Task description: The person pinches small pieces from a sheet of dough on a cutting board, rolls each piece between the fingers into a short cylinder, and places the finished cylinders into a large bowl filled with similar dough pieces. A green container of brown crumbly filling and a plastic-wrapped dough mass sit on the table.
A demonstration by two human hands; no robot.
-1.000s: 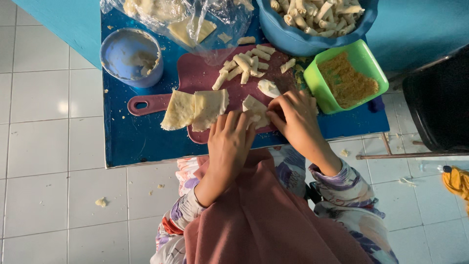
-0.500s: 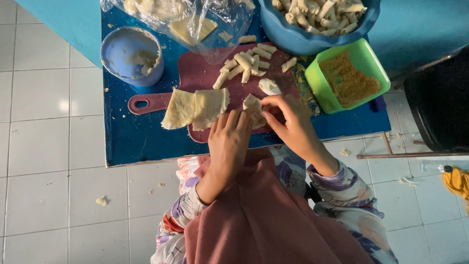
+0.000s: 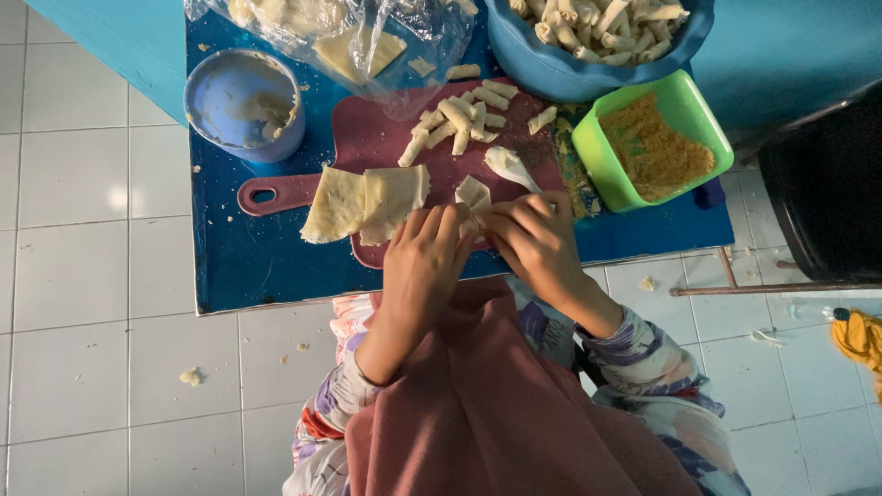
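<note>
Maroon board (image 3: 386, 138), wrapper (image 3: 473, 195) between hands

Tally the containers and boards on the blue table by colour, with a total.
Blue bowl and blue basin: 2
Green tub: 1
Maroon cutting board: 1
Total: 4

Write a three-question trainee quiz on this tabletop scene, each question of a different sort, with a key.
1. True or false: the green tub holds brown crumbs.
2. What do the left hand and right hand fold between them? A) a pale wrapper sheet B) a spoon C) a plastic bag
3. Fill in: the small finished rolls lie on the dark red ____ board.

Key: 1 true; 2 A; 3 cutting.
</note>
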